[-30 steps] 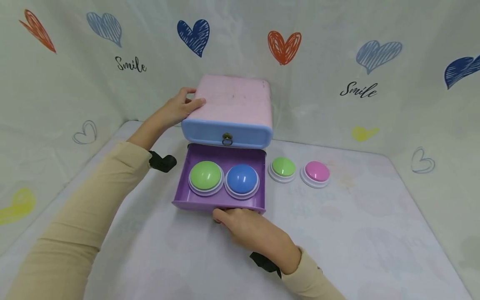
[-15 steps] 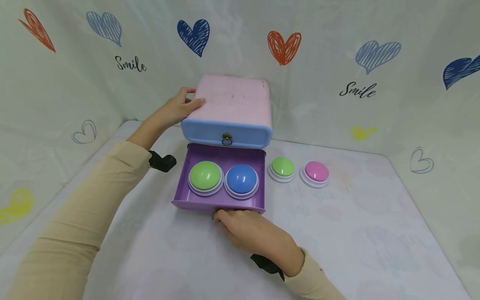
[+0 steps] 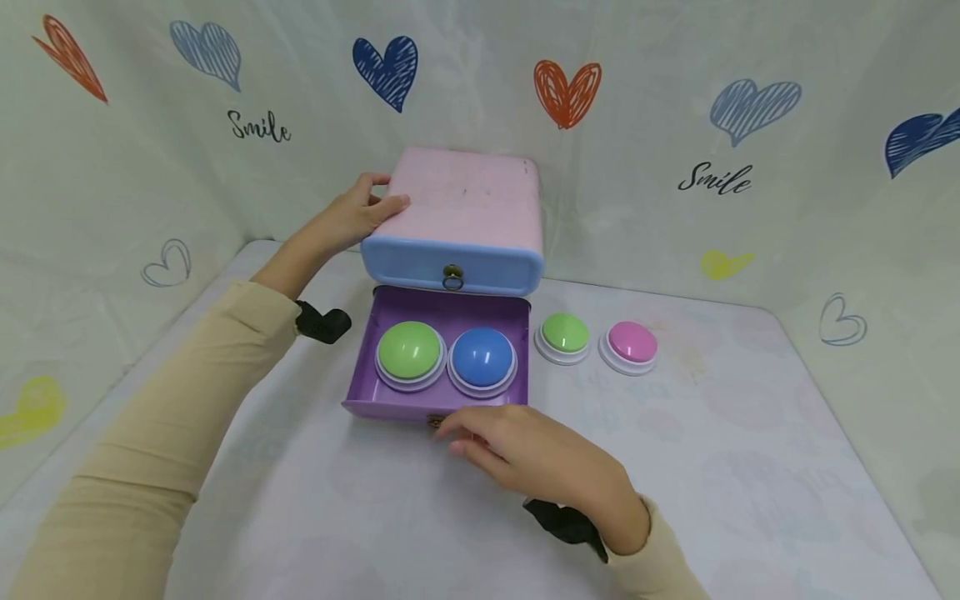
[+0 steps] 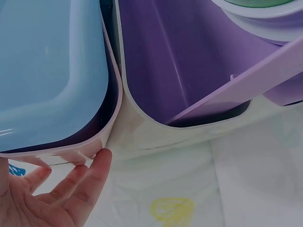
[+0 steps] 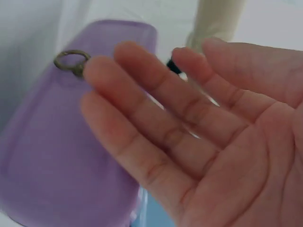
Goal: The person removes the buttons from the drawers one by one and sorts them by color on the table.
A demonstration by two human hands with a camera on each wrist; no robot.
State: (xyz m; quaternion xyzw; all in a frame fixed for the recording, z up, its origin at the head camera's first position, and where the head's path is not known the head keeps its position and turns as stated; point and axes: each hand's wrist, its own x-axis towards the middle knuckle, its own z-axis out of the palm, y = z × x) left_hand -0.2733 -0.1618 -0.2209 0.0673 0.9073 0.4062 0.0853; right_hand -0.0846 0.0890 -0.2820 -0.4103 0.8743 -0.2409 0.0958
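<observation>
A small two-tier drawer cabinet has a pink top, a blue upper drawer that is pushed in, and a purple lower drawer that is pulled out. Inside the purple drawer sit a green push button and a blue push button on white bases. My left hand rests against the cabinet's upper left, thumb on top; in the left wrist view its fingertips touch the pink side. My right hand hovers by the ring pull with its fingers extended, holding nothing.
Right of the drawer stand a smaller green button and a pink button on the white table covering. A pale curtain printed with hearts hangs behind the cabinet. A brass ring hangs on the blue drawer.
My right hand has let go of the purple drawer's ring pull and moved slightly right and back, its fingers loosening. The left hand, the cabinet and the buttons have stayed put.
</observation>
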